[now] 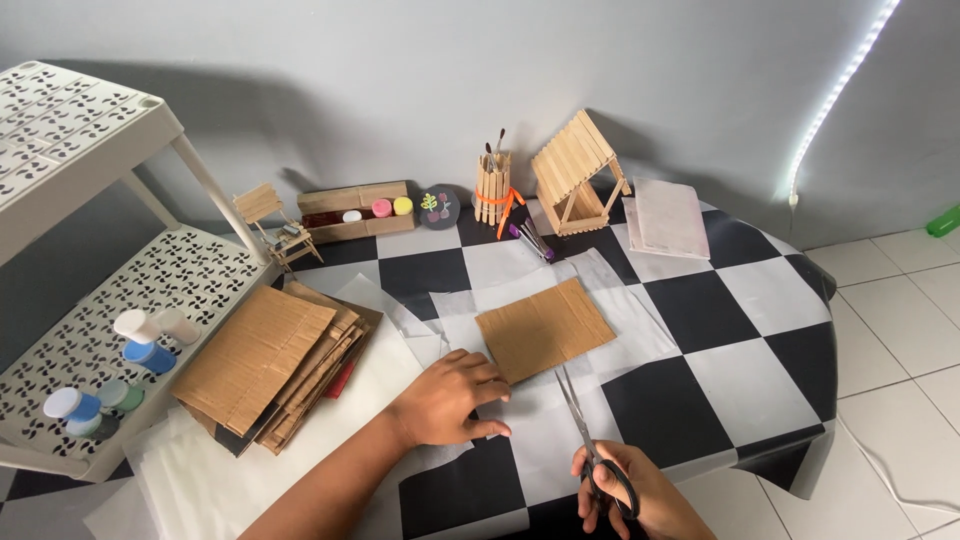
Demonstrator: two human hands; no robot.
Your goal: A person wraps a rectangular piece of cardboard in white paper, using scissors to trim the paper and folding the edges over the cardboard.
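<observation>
My left hand (pixel 452 398) lies flat on a sheet of translucent white paper (pixel 540 420), its fingers touching the near edge of a brown cardboard rectangle (pixel 545 328) that rests on the paper. My right hand (pixel 630 492) grips the black handles of a pair of scissors (pixel 580 415), at the table's near edge. The blades point away from me, closed or nearly closed, over the paper just right of the cardboard's near corner.
A stack of cardboard sheets (pixel 270 362) lies to the left. A white plastic rack (pixel 90 300) holds small paint bottles (pixel 145 345). At the back stand a craft-stick house (pixel 575 172), a stick brush holder (pixel 493 190), a paint tray (pixel 355 212), a tiny stick chair (pixel 275 225) and a notebook (pixel 668 217). The checkered tablecloth (pixel 730 330) drops off at the right.
</observation>
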